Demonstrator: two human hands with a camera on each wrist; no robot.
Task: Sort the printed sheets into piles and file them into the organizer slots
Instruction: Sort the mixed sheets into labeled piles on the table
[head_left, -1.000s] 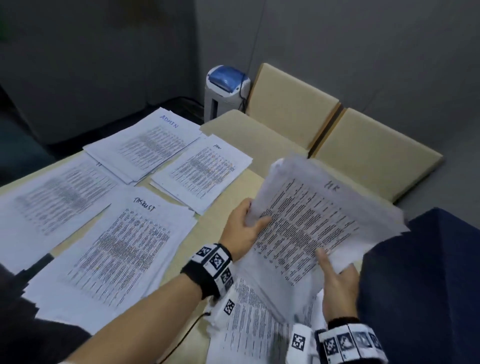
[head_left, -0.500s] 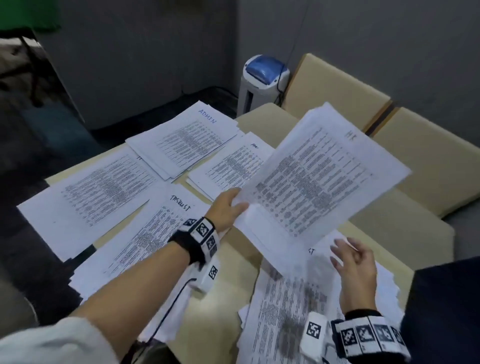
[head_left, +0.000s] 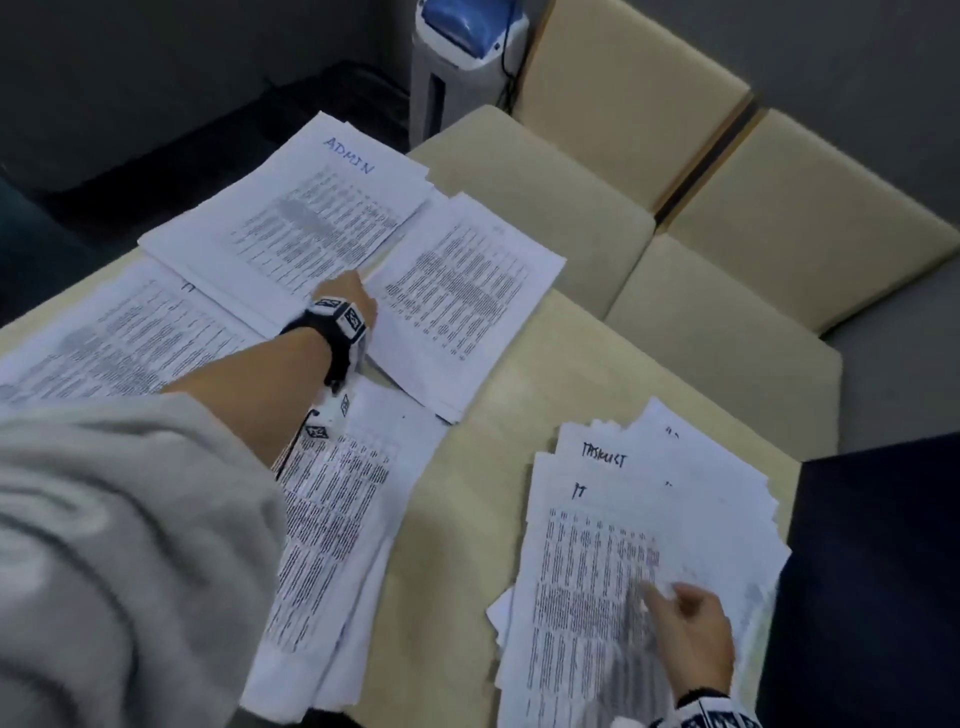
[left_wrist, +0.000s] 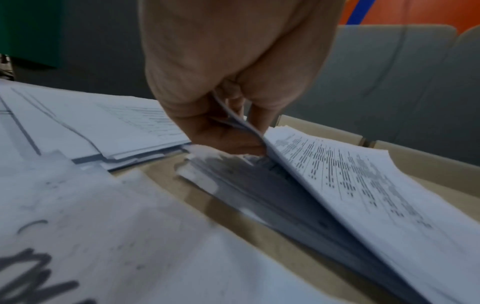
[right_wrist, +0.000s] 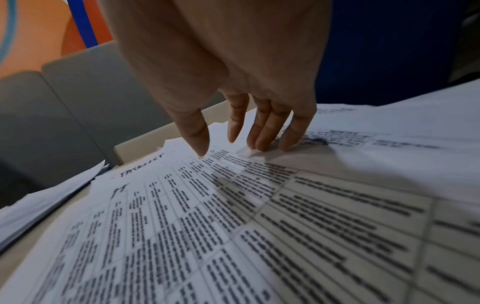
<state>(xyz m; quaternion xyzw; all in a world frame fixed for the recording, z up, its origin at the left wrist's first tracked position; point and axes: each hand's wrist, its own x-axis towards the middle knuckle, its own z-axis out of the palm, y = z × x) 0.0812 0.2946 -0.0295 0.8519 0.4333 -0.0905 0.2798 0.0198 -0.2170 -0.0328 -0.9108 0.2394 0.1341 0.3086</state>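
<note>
Printed sheets lie in piles on a beige table. My left hand reaches to the far middle pile and pinches the near corner of its top sheet between thumb and fingers, the sheet still lifted at that edge. Left of it lies the pile marked ADMIN, with another pile nearer me. A further pile sits under my left forearm. My right hand rests with straight fingers on the loose unsorted stack at the near right.
Beige padded seats stand beyond the table's far edge. A white and blue shredder-like bin stands on the floor at the back. A dark blue block lies at the right edge, beside the unsorted stack.
My left hand carried a sheet from the unsorted stack forward and lowered it onto the far middle pile. My right hand let go of it and dropped onto the unsorted stack.
</note>
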